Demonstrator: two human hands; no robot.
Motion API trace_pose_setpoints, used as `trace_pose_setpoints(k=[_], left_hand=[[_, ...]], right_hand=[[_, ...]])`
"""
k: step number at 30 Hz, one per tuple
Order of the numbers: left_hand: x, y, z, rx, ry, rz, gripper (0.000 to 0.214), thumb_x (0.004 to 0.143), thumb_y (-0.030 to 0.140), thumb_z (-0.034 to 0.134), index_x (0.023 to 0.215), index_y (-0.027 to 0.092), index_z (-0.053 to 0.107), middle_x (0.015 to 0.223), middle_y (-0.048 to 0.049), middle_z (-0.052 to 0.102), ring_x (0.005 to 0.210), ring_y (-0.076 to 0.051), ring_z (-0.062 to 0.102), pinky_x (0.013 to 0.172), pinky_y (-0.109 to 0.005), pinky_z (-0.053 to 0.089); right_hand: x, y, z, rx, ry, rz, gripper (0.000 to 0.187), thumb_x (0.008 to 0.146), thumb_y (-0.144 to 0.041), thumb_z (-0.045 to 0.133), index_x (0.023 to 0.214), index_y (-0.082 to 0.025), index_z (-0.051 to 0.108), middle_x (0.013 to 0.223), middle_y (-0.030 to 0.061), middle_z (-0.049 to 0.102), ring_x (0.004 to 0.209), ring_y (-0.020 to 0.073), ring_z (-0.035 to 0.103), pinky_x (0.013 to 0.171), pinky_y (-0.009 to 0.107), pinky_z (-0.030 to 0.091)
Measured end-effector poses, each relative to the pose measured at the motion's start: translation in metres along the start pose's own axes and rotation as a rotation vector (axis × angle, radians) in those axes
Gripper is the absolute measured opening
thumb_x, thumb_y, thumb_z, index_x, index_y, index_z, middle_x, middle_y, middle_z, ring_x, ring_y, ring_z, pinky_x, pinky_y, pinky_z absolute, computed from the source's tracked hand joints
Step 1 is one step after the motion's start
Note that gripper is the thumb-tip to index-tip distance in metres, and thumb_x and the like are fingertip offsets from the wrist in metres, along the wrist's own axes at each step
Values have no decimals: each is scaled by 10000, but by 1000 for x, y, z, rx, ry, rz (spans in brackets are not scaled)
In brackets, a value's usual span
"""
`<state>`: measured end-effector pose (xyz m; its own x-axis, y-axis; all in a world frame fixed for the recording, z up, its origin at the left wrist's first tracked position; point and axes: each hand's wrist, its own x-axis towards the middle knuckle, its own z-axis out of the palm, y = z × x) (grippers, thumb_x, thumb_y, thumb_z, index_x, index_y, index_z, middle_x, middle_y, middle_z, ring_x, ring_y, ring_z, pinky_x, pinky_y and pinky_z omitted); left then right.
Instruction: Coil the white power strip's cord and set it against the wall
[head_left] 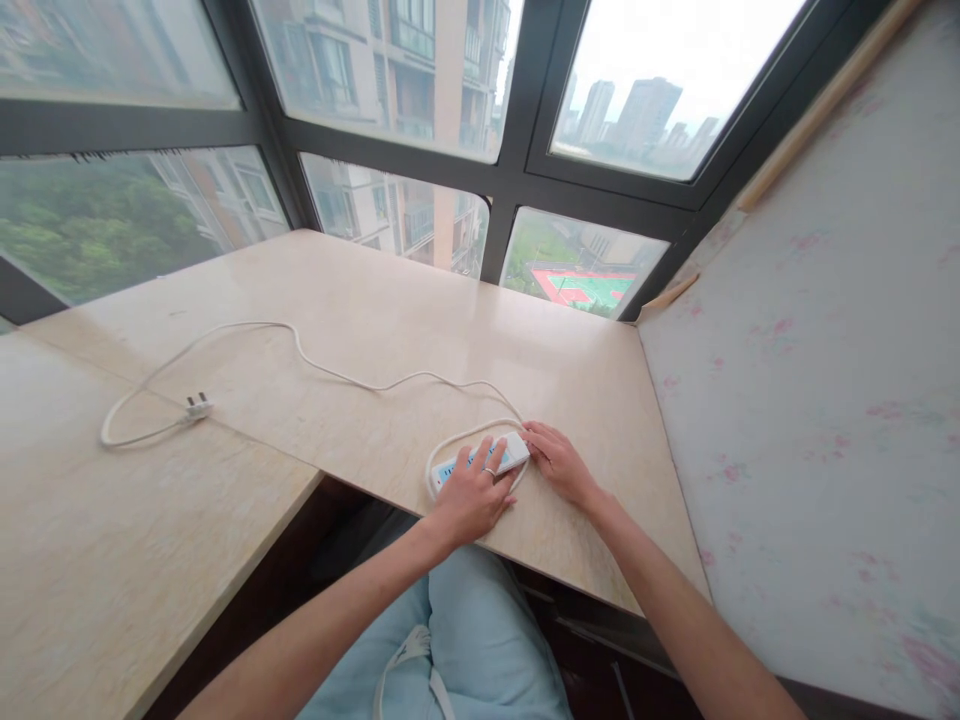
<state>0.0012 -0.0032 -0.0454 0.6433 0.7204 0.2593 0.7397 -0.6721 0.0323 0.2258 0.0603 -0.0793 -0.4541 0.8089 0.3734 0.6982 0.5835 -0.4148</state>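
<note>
A white power strip (512, 452) with light-blue socket faces lies on the beige stone countertop, near its front edge. My left hand (474, 497), a ring on one finger, is laid over the strip and grips it, covering much of its middle. At the strip's right end, my right hand (559, 460) has its fingers closed around the white power cord (409, 377); the fingertips are partly hidden. The cord curls around the strip, then runs left across the stone in a wide loop. Its plug (198, 407) rests at the left, prongs pointing up.
The countertop (360, 300) has a seam and an inner corner, with a dark gap below its front edge. Dark-framed windows (514, 150) rise behind it. A wall with floral paper (810, 380) bounds the right side. My legs are under the front edge.
</note>
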Motion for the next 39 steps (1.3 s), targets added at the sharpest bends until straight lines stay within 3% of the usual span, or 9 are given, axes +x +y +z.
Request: trace_pose_setpoints(k=[5,9,13,21,25,27,29,32,39], left_hand=[[1,-39,-2,-61,-3,239,360,937,392,521,1261,264,611,1499,-151,399,1380,-345,365,1072,-530,321],[9,-71,0,-132,-15,440,301,930,359,552,1212,301,640,1512,-97,402,1410,-293,337,1166,-561,154],[17,-89,6,-221,-66,460,264,942,217,518,1143,313,659,1521,-36,400,1432,-243,307,1189,-540,87],[22,-80,6,-306,-114,158,335,809,-22,422,971,190,624,1509,-65,415,1450,-246,262,1185,-567,100],[19,-54,4,-436,10,-230,371,758,22,456,1089,134,581,1465,-177,446,1431,-289,301,1152,-536,270],[17,-37,7,-534,104,-467,417,815,110,464,1230,115,505,1442,-205,454,1414,-291,334,1118,-501,348],[18,-23,13,-604,153,-609,526,878,264,488,1365,97,377,1461,-228,413,1409,-309,338,1106,-505,361],[25,-8,22,-569,172,-664,751,874,465,543,1434,51,260,1491,-290,330,1425,-371,276,1122,-549,300],[49,-8,33,-308,157,-684,859,840,582,564,1438,36,275,1500,-339,271,1419,-441,236,1099,-612,246]], right_hand=[[-13,-6,-6,-125,13,-35,253,958,-248,472,1127,-235,660,1285,107,617,1229,255,544,1013,478,470],[-26,-14,-12,-172,4,-42,229,940,-298,528,1106,-204,653,1453,139,469,1382,294,385,1058,510,437],[-38,-25,-13,-130,-20,-65,232,936,-275,545,1137,-199,632,1391,117,546,1366,275,413,1050,500,456],[-47,-44,-12,-121,100,-96,373,918,-144,549,1266,-259,617,1184,86,678,1123,247,559,914,458,545],[-48,-49,-14,-106,109,-135,396,914,-123,553,1280,-263,611,1165,85,687,1058,237,574,867,427,554],[-49,-51,-14,-94,105,-146,400,914,-129,561,1291,-257,600,1144,88,692,1012,228,594,838,412,556],[-50,-54,-13,-84,102,-161,397,915,-142,570,1297,-251,591,1119,92,697,960,218,613,807,397,559],[-53,-60,-10,-78,113,-169,399,920,-155,565,1309,-244,577,1112,108,691,938,217,638,787,385,565],[-58,-74,-6,86,92,-159,464,932,-101,477,1373,-240,515,1224,110,658,1118,203,633,919,369,563]])
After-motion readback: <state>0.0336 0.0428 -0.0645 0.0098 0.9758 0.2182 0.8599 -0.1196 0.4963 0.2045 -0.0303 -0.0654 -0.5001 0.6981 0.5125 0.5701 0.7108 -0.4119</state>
